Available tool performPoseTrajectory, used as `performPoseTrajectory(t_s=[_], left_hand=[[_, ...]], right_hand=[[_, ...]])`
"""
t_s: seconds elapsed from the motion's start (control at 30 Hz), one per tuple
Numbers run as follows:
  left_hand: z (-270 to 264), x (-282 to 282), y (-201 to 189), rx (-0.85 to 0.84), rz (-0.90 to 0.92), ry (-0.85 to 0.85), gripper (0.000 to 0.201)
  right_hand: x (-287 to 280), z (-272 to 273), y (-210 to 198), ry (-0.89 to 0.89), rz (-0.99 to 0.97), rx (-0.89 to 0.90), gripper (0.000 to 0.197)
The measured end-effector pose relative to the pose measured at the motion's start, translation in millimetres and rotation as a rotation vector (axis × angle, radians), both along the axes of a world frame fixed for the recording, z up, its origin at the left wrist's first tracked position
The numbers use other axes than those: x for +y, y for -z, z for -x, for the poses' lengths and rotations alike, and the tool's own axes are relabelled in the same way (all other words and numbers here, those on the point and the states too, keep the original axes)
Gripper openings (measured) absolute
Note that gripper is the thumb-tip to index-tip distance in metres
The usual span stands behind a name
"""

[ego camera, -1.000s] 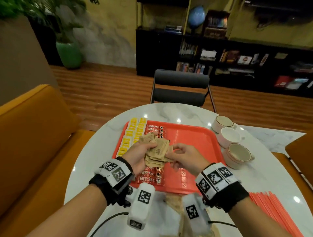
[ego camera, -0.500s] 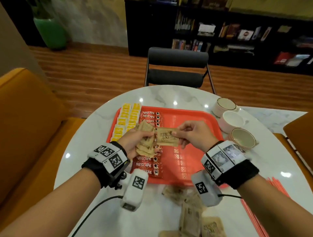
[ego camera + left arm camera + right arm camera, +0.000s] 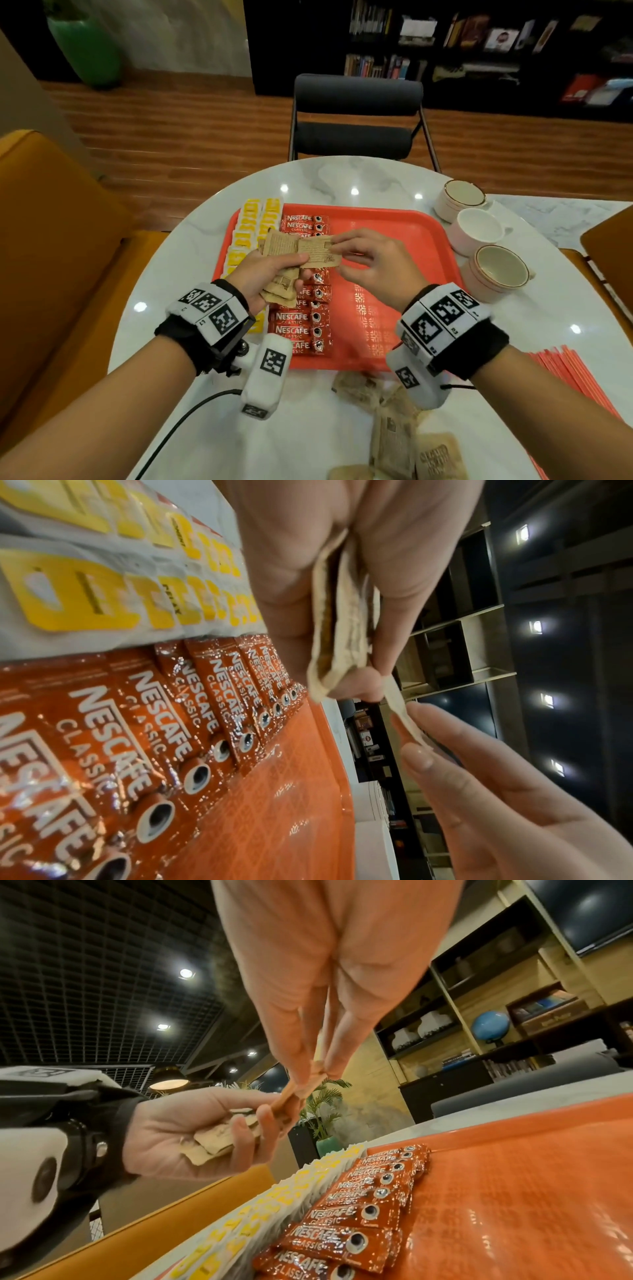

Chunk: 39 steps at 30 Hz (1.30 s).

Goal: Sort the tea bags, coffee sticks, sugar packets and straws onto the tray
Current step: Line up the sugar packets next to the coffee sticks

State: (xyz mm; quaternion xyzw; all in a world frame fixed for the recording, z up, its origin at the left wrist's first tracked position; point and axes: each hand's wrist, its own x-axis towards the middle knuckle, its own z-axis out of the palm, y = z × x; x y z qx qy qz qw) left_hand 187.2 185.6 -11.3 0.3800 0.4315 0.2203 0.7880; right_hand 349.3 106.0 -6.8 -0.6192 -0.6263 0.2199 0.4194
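Over the orange tray [image 3: 394, 246], my left hand [image 3: 291, 272] grips a bundle of brown sugar packets [image 3: 282, 289]. My right hand [image 3: 337, 248] pinches the right end of one brown sugar packet [image 3: 318, 255], whose other end touches the bundle. The left wrist view shows the bundle [image 3: 337, 631] edge-on, with the single packet [image 3: 402, 712] leading to my right fingers [image 3: 421, 753]. Yellow tea bags [image 3: 251, 222] line the tray's left edge, and red coffee sticks [image 3: 303, 320] lie in a column beside them. Several loose sugar packets [image 3: 394, 431] lie on the table near me. Red straws [image 3: 568, 373] lie at the right.
Three cups [image 3: 498, 270] stand on the white marble table [image 3: 191, 260] right of the tray. The tray's right half is bare. A dark chair [image 3: 356, 113] stands at the table's far side and an orange seat [image 3: 51, 240] on the left.
My right hand has drawn one packet out of the bundle to the right and still pinches it beside the bundle. The head view has tilted down.
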Motion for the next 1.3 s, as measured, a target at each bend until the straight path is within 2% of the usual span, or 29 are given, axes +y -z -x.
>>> performPoseTrajectory(t_s=[0.13, 0.2, 0.27, 0.4, 0.5, 0.6, 0.77, 0.9, 1.0, 1.13, 1.3], left_hand=[[-4.4, 4.7, 3.0, 0.062, 0.014, 0.114, 0.009], [-8.9, 8.1, 1.1, 0.068, 0.004, 0.145, 0.02], [-13.0, 16.3, -0.9, 0.043, 0.014, 0.125, 0.027], [-17.7, 37.0, -9.1, 0.01, 0.037, 0.109, 0.033], [-21.8, 51.8, -10.1, 0.053, -0.037, 0.09, 0.035], [-26.1, 62.9, -5.5, 0.089, -0.066, 0.081, 0.036], [-28.5, 73.2, 1.4, 0.125, -0.036, 0.066, 0.036], [-27.7, 80.9, 0.5, 0.14, -0.062, 0.044, 0.028], [-25.5, 86.4, 2.4, 0.15, -0.066, 0.027, 0.026], [-23.0, 89.3, 5.6, 0.166, -0.053, 0.032, 0.026], [-21.3, 90.8, 7.2, 0.162, -0.038, 0.027, 0.025]], right_hand=[[7.2, -5.9, 4.5, -0.015, -0.036, -0.106, 0.023], [13.2, -11.5, 2.3, 0.032, -0.047, -0.126, 0.016], [22.4, -24.6, 1.0, 0.147, 0.037, -0.088, 0.014], [48.0, -66.1, 19.7, 0.363, 0.346, 0.159, 0.02], [65.0, -91.8, 38.2, 0.498, 0.492, 0.384, 0.024], [79.4, -100.8, 49.3, 0.508, 0.615, 0.481, 0.01], [105.5, -96.7, 73.2, 0.63, 0.679, 0.479, 0.008], [122.4, -94.5, 77.6, 0.623, 0.686, 0.43, 0.012], [128.5, -94.4, 78.3, 0.554, 0.751, 0.355, 0.008], [136.1, -89.8, 77.9, 0.602, 0.787, 0.323, 0.013], [139.5, -84.7, 79.6, 0.647, 0.797, 0.26, 0.032]])
